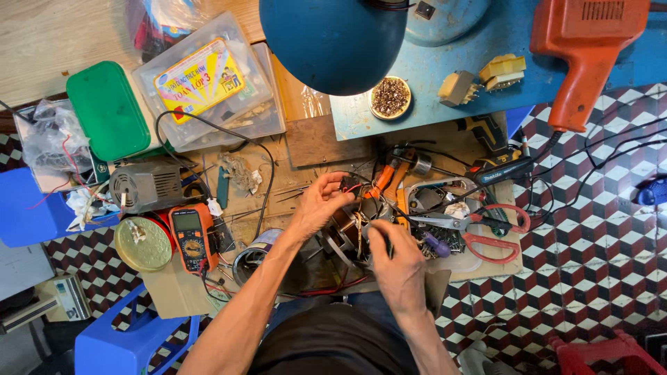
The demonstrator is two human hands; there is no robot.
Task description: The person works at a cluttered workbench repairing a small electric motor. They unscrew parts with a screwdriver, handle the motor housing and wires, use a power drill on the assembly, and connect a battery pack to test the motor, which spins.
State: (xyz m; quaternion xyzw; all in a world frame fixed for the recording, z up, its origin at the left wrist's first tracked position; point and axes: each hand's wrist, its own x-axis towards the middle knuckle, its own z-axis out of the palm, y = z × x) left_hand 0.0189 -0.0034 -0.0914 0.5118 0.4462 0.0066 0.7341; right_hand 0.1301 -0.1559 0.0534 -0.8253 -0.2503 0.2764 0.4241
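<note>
My left hand (321,203) pinches thin wires and a small dark part at the top of a motor stator with copper windings (351,232) that sits on a cluttered low work board. My right hand (397,258) grips the stator's near right side, fingers curled around it, and seems to hold a thin tool against it. Red and black wires (333,288) trail from the stator toward me. Both forearms reach in from the bottom of the view.
Orange pliers (386,182), red-handled scissors (486,232) and a purple screwdriver (438,244) lie to the right. An orange multimeter (192,236), a round tin lid (142,243), a green box (108,111), a clear plastic case (208,80), a blue lamp shade (333,42) and an orange heat gun (583,55) surround the board.
</note>
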